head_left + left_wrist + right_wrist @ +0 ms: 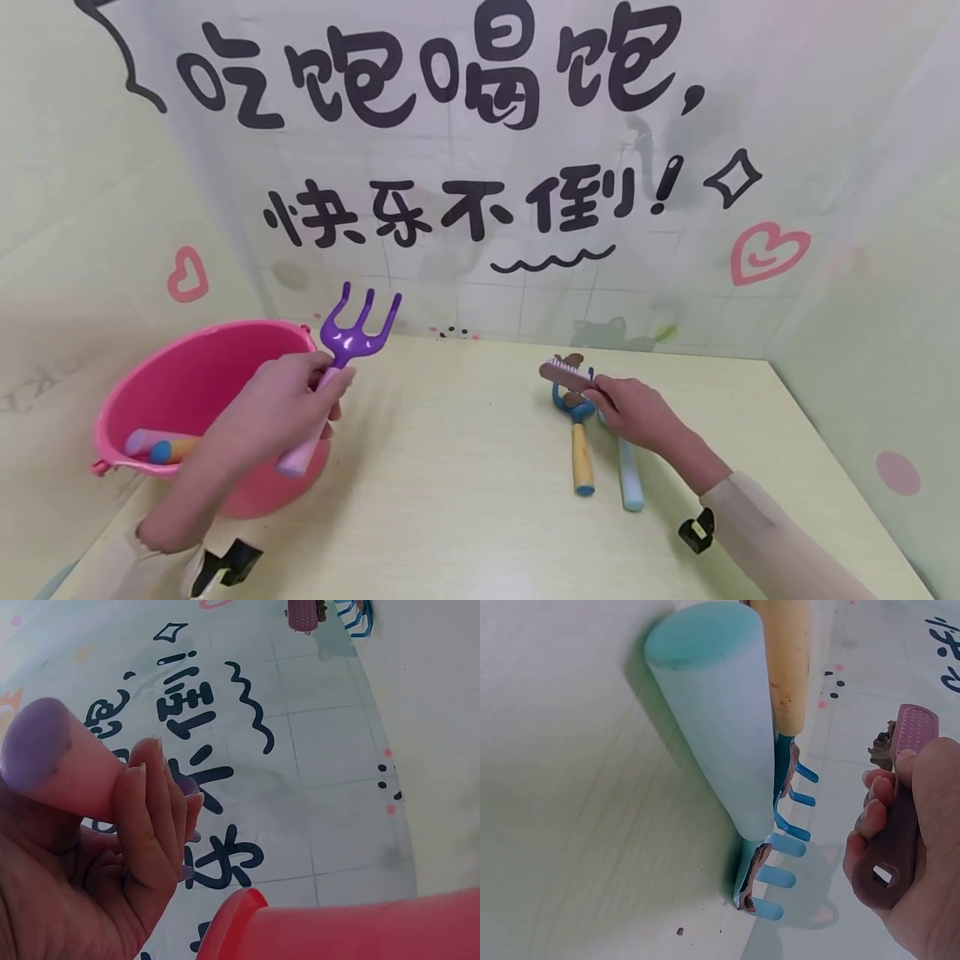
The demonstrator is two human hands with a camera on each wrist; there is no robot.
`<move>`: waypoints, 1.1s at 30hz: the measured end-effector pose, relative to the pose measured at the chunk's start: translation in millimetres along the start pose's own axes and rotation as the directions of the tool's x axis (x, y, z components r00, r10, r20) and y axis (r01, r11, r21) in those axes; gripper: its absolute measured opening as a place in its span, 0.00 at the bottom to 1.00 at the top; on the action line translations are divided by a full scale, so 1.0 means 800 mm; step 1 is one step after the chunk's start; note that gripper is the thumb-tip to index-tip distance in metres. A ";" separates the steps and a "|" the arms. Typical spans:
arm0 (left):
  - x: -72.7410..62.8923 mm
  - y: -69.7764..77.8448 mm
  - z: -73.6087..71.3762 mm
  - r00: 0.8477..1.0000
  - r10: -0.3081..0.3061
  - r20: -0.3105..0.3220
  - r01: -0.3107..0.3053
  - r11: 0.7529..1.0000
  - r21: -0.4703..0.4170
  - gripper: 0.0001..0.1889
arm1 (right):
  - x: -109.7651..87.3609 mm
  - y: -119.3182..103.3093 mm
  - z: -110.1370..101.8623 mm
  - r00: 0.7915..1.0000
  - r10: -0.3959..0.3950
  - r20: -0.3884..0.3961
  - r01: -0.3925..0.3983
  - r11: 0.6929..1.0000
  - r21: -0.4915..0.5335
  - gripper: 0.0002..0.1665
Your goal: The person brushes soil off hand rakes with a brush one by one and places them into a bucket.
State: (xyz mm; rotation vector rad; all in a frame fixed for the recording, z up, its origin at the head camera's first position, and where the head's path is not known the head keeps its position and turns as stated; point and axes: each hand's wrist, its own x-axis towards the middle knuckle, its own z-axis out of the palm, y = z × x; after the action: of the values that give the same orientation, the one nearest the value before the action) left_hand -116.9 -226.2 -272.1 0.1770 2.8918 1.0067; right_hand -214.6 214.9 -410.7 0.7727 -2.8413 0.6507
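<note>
My left hand (273,404) grips the pink handle of a purple three-pronged hand rake (354,340), prongs up, beside and above the right rim of a pink bucket (217,358). In my right hand (641,410) is a small brush (562,375), held by its brown handle, with pale bristles facing up. It is over two blue-pronged hand rakes on the table, one with a yellow handle (582,462), the other with a pale blue handle (631,479). Brown matter (756,874) clings to their heads. A brown clump (881,748) shows beside the brush in the right wrist view.
Inside the bucket lie a pink handle (153,440) and a yellow handle with a blue end (180,450). Dark crumbs (680,931) dot the light wooden table (435,500). A pale sheet with black lettering (465,283) stands behind, and side sheets flank the table.
</note>
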 end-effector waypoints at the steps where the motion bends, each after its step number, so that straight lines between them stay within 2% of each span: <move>1: -0.001 -0.001 -0.003 1.000 0.002 -0.003 -0.002 1.000 0.003 0.18 | 0.000 0.000 0.000 1.000 0.000 -0.001 0.000 1.000 -0.001 0.11; 8: -0.011 -0.016 -0.024 1.000 0.007 0.012 -0.008 0.997 0.072 0.19 | -0.004 0.002 -0.002 1.000 -0.008 -0.013 0.008 1.000 -0.007 0.12; 15: -0.018 -0.034 -0.049 0.998 -0.050 0.048 0.047 0.996 0.074 0.19 | -0.003 0.003 -0.003 1.000 -0.019 -0.021 0.019 1.000 -0.005 0.11; 22: -0.022 -0.061 -0.076 0.991 -0.107 0.075 0.099 0.990 0.099 0.19 | -0.004 0.006 -0.003 0.999 -0.023 -0.024 0.023 1.000 0.000 0.12; 27: -0.025 -0.074 -0.084 0.989 -0.123 0.079 0.112 0.985 0.130 0.21 | -0.004 0.008 -0.002 1.000 -0.008 -0.005 0.008 1.000 0.007 0.10; 33: -0.024 -0.080 -0.085 0.985 -0.141 0.097 0.128 0.983 0.133 0.19 | -0.005 0.009 -0.001 1.000 -0.002 0.002 0.002 1.000 0.013 0.10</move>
State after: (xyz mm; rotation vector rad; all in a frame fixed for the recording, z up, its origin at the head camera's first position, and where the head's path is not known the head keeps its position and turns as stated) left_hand -110.7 -320.3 -257.8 0.0392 2.8274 0.7688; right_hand -214.9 222.5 -413.5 0.7789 -2.8408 0.6695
